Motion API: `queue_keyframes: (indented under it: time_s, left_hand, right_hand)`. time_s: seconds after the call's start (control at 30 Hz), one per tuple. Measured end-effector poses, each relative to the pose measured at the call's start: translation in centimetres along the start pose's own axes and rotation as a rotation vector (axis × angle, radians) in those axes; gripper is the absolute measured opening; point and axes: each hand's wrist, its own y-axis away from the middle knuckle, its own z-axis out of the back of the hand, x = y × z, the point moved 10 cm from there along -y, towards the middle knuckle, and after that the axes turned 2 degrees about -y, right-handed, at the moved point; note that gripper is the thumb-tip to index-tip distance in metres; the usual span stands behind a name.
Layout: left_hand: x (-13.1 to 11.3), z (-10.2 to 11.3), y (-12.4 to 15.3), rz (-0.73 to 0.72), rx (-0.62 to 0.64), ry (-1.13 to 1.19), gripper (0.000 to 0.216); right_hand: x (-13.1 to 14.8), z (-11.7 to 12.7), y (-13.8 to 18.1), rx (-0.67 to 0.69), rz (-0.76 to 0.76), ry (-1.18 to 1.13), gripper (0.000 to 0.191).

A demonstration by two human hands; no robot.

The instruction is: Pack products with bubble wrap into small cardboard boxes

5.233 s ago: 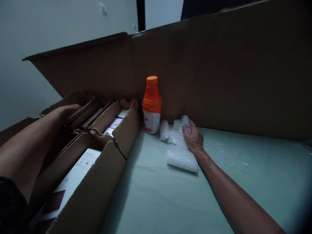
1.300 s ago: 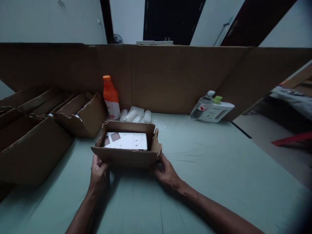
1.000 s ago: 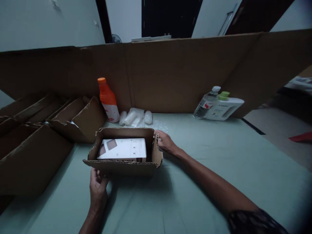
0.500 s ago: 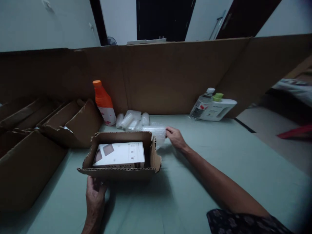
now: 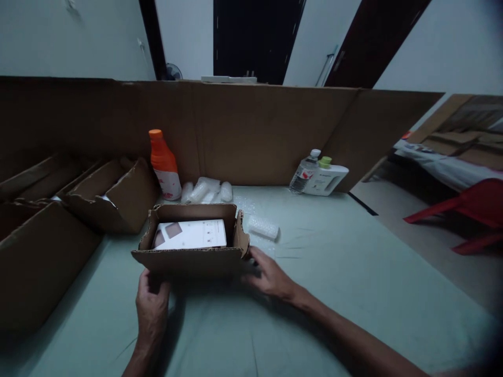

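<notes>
In the head view an open cardboard box (image 5: 188,263) stands on the green cloth, with a white printed carton (image 5: 192,234) inside. My left hand (image 5: 151,306) grips the box's near left corner, the thumb in front and the fingertips partly hidden. At the right end of the box is my right hand (image 5: 271,275), thumb and fingers apart, fingertips by the corner and slightly blurred. Just beyond it lies a bubble-wrap roll (image 5: 263,228), touched by neither hand. More wrapped bubble-wrap bundles (image 5: 206,190) lie behind the box.
An orange bottle (image 5: 165,165) stands at the back left. At the back right are a clear bottle (image 5: 304,173) and a white jug (image 5: 328,179) with a green cap. Several cardboard boxes (image 5: 47,267) line the left. A cardboard wall (image 5: 255,136) closes the back; a red chair (image 5: 475,204) is beyond the right edge.
My right hand has let go of the bubble wrap and come nearer, to the box's right end. My left hand stays at the left corner. The view has turned slightly right.
</notes>
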Motion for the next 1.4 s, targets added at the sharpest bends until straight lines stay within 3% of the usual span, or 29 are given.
queue_keyframes:
  time_s: [0.1,0.23,0.33,0.57,0.7,0.87,1.07,1.17,1.3,1.4]
  left_hand:
    - [-0.5,-1.2,-1.1,-0.033,0.02,-0.007,0.054]
    - [-1.6,-3.9,-3.8,-0.099,0.079,0.033,0.056]
    - [-1.5,-5.0,-4.9,-0.107,0.111,0.053,0.055]
    - [0.8,-2.6,-2.9,-0.031,0.137,0.078,0.056]
    - [0.7,-2.8,-2.4,-0.025,0.174,0.082,0.059]
    - [-0.5,-4.1,-2.6,-0.068,0.21,0.075,0.059]
    - [-0.8,-3.3,-2.1,-0.052,0.198,0.094,0.059]
    - [-0.4,-3.2,-1.9,-0.022,0.199,0.111,0.062]
    - [0.8,-3.1,-2.0,0.02,0.187,0.129,0.062]
    - [1.4,-3.0,-2.3,0.03,0.183,0.131,0.06]
  right_hand:
    - [0.1,-2.4,-2.4,-0.04,-0.056,-0.022,0.051]
    - [-0.9,-1.7,-5.6,-0.118,-0.104,0.005,0.043]
    - [-1.2,-1.2,-5.9,-0.106,-0.088,0.005,0.045]
    - [-3.1,-0.1,-1.8,-0.105,-0.081,0.027,0.047]
    - [-4.0,0.0,-2.3,-0.148,-0.131,0.025,0.053]
    - [-2.0,-2.3,-4.1,-0.17,-0.092,0.004,0.054]
    - [-0.8,-3.3,-2.4,-0.172,-0.065,0.12,0.054]
    - [-1.6,-2.0,-1.2,-0.156,-0.072,0.289,0.05]
    - [-3.6,1.2,-0.4,-0.23,-0.142,0.43,0.046]
    - [-4.6,3.0,-0.4,-0.281,-0.196,0.494,0.03]
